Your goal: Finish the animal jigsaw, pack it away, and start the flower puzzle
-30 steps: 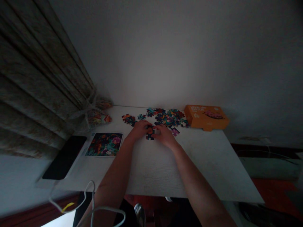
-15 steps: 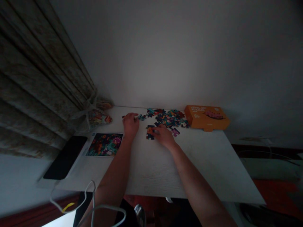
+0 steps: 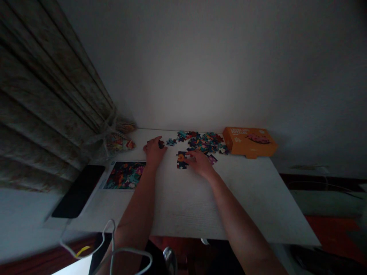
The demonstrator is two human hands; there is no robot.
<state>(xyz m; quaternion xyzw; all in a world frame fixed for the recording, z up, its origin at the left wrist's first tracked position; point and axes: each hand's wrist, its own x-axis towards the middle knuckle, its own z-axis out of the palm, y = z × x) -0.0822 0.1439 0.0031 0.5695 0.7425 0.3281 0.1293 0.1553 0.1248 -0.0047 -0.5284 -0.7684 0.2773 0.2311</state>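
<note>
My left hand (image 3: 155,152) is at the back left of the white table, fingers curled round a dark puzzle piece (image 3: 161,144). Just right of it lies a loose teal-and-white puzzle piece (image 3: 171,142). In the middle, a small block of joined puzzle pieces (image 3: 181,160), dark with an orange curve, rests flat. My right hand (image 3: 199,162) grips the block's right edge with thumb and forefinger. Partly behind that hand is a pink-and-purple piece (image 3: 212,159). A heap of loose puzzle pieces (image 3: 206,142) spreads behind my right hand, near the wall.
An orange puzzle box (image 3: 250,142) stands at the back right. The printed reference picture (image 3: 124,175) lies left, partly under my left forearm, beside a black phone-like slab (image 3: 78,191). A clear plastic bag (image 3: 114,141) sits by the curtain (image 3: 51,95). A white cable (image 3: 113,240) hangs at front left.
My left hand has shifted slightly left, away from the loose teal piece, and a dark piece now shows at its fingers. My right hand stays at the joined block, its thumb drawn back a little.
</note>
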